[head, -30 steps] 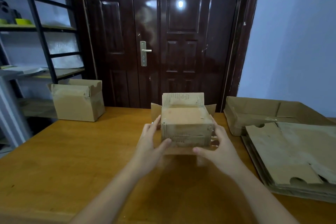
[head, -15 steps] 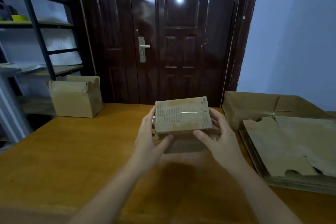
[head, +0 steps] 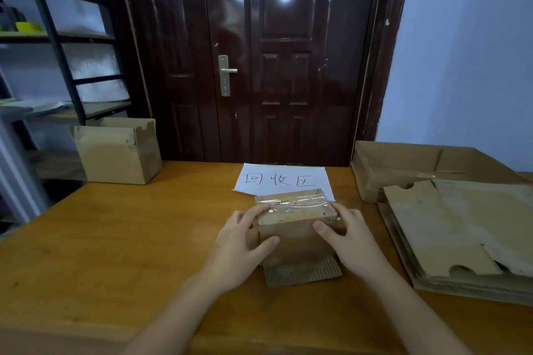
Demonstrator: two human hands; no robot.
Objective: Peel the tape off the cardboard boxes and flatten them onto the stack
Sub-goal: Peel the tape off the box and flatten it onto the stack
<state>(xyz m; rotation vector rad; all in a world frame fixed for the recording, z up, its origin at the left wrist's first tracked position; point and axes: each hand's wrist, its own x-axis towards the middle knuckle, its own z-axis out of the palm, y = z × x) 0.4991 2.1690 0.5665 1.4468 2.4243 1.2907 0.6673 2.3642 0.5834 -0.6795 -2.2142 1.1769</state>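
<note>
**Now the tape seam faces up, running side to side between the hands**

Currently the small cardboard box (head: 294, 225) sits on the worktop (head: 144, 239) near the middle, closer to the far edge than to the near one, just in front of a white paper sign (head: 284, 179) with handwritten characters. A loose corrugated flap (head: 302, 272) sticks out from its base toward the person. The left hand (head: 240, 242) has its grip curled round the box's left side, thumb on the near face; the right hand (head: 346, 235) grips the right side likewise, thumb on the near face.

Clear tape (head: 294, 204) lies across the box's top, its long axis running left to right, so each end falls near one hand's fingertips. Neither hand is plainly nearer; judging by this, either could release and pick at its own end while the other steadies the box.

The stack of flattened cardboard (head: 461, 233) lies along the right edge of the worktop, nearer the right hand. Another open box (head: 118, 153) stands at the far left corner.
</note>
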